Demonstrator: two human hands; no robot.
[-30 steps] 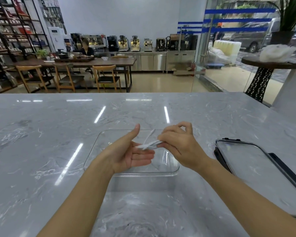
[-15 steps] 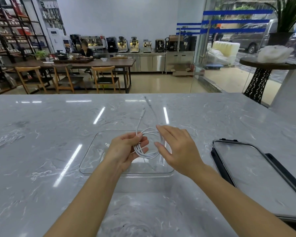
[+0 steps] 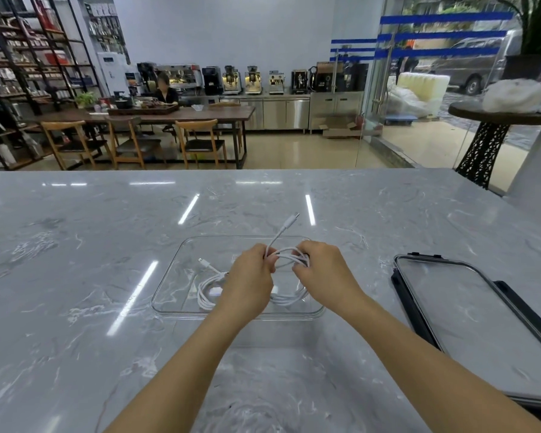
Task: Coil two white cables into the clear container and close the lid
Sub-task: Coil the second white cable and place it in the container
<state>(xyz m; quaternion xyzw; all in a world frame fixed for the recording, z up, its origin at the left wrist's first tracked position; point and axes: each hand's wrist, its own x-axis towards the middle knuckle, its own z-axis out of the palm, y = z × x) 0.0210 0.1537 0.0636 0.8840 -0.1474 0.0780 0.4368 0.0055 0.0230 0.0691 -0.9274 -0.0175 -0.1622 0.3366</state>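
Observation:
A clear rectangular container stands on the marble counter in front of me. One coiled white cable lies inside it at the left, its plug pointing up-left. Above the container my left hand and my right hand both grip a second white cable, looped between them. Its free plug end sticks up and away from me. Part of the loop hangs down behind my hands. The clear lid with black clips lies flat to the right.
The marble counter stretches wide on both sides and ends at a far edge. Beyond it are wooden tables, chairs, a seated person, shelves, coffee machines and a glass wall at the right.
My hands have come closer together on the looped cable and lowered it toward the container. The free plug end has swung to the right. A coiled cable now shows in the container's left part.

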